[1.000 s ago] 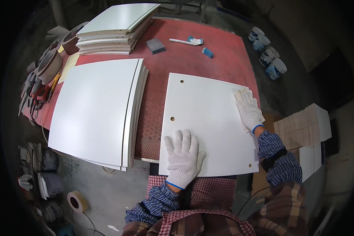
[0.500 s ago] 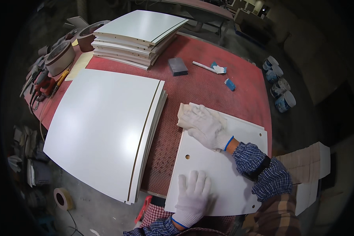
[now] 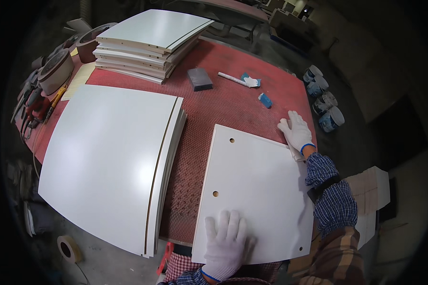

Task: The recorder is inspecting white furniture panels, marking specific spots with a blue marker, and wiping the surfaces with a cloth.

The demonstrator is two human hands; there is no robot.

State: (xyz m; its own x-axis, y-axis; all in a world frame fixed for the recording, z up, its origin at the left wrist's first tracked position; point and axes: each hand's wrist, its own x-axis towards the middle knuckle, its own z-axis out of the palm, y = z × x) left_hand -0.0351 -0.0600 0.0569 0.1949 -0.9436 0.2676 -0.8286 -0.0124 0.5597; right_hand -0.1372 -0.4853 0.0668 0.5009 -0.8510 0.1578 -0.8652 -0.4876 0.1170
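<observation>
Head view of a red-topped worktable (image 3: pixel 180 190). The left hand (image 3: pixel 225 244), in a white knit glove, lies flat on the near part of a white panel (image 3: pixel 259 185) with round holes along its left side. The right hand (image 3: pixel 297 133), similarly gloved, extends past the panel's far right corner, its fingers outstretched; a pale cloth (image 3: pixel 296 154) shows beneath its palm. To the left stands a stack of grooved white panels (image 3: pixel 104 156); behind it, a second panel stack (image 3: pixel 152 31). Beyond the holed panel lie a grey block (image 3: pixel 199 80), a white stick (image 3: pixel 232 79) and a small blue piece (image 3: pixel 265 100).
</observation>
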